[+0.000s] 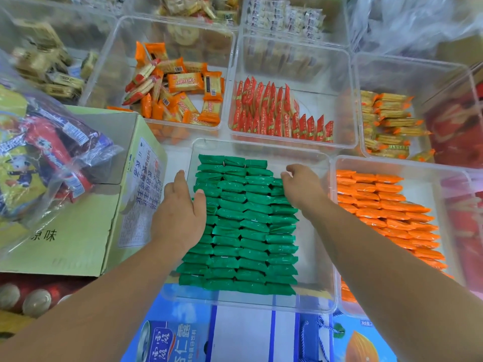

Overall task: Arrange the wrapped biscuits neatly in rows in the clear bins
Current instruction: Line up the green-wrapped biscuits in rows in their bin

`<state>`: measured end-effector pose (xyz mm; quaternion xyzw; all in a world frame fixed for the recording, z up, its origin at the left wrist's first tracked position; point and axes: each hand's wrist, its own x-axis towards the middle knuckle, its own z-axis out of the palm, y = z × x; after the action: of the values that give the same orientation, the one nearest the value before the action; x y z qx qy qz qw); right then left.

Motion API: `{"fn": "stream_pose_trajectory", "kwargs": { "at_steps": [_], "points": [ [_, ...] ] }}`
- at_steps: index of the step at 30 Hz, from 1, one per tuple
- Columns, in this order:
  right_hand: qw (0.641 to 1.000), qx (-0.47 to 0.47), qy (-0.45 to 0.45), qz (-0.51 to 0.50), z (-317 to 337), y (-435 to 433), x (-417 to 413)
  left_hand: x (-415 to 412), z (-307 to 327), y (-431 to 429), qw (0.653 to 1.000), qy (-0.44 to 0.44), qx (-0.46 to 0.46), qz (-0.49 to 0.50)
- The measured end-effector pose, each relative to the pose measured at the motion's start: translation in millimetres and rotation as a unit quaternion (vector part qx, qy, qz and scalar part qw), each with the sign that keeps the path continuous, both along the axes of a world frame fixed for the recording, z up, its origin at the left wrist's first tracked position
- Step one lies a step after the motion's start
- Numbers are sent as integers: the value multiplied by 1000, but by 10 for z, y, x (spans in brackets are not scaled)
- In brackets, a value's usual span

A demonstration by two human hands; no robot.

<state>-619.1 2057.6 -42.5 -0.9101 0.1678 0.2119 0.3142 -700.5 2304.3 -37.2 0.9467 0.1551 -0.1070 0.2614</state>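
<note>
Green wrapped biscuits (243, 228) stand in several tight rows inside a clear bin (313, 278) in front of me. My left hand (180, 207) lies flat with straight fingers against the left edge of the green rows. My right hand (303, 186) rests on the upper right corner of the rows, fingers bent down onto the packets; whether it pinches one is hidden. Orange wrapped biscuits (386, 210) lie in rows in the clear bin (444, 176) to the right.
Behind are clear bins: loose orange packets (177, 92), red packets in rows (277, 113), yellow-orange packets (386, 124). A green cardboard box (86, 226) with a plastic bag of snacks (44, 158) sits at left. Blue cartons (235, 335) lie under the near bin.
</note>
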Motion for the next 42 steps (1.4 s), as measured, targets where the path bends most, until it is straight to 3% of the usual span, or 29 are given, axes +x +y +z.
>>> {"fn": "stream_pose_trajectory", "kwargs": {
  "at_steps": [4,9,20,22,24,27,32,42],
  "points": [
    [974,165,83,-135,-78,56,-49,6,7,-6,1000,0,0,2],
    [951,218,54,-212,-175,160,-143,14,17,-18,1000,1,-3,2],
    [973,170,62,-146,-276,190,-182,11,28,-47,1000,-4,-5,3],
    [960,205,93,-167,-250,156,-153,8,17,-38,1000,-5,-3,2],
    [921,276,129,-243,-143,94,-122,10,11,-30,1000,-6,-2,3],
    [883,314,121,-329,6,-17,-141,12,6,-25,1000,-5,-4,5],
    [890,293,109,-332,35,2,-497,15,-34,-14,1000,-10,-11,8],
    [859,319,222,-334,-128,197,-1266,20,-18,-33,1000,-15,1,2]
  ]
}}
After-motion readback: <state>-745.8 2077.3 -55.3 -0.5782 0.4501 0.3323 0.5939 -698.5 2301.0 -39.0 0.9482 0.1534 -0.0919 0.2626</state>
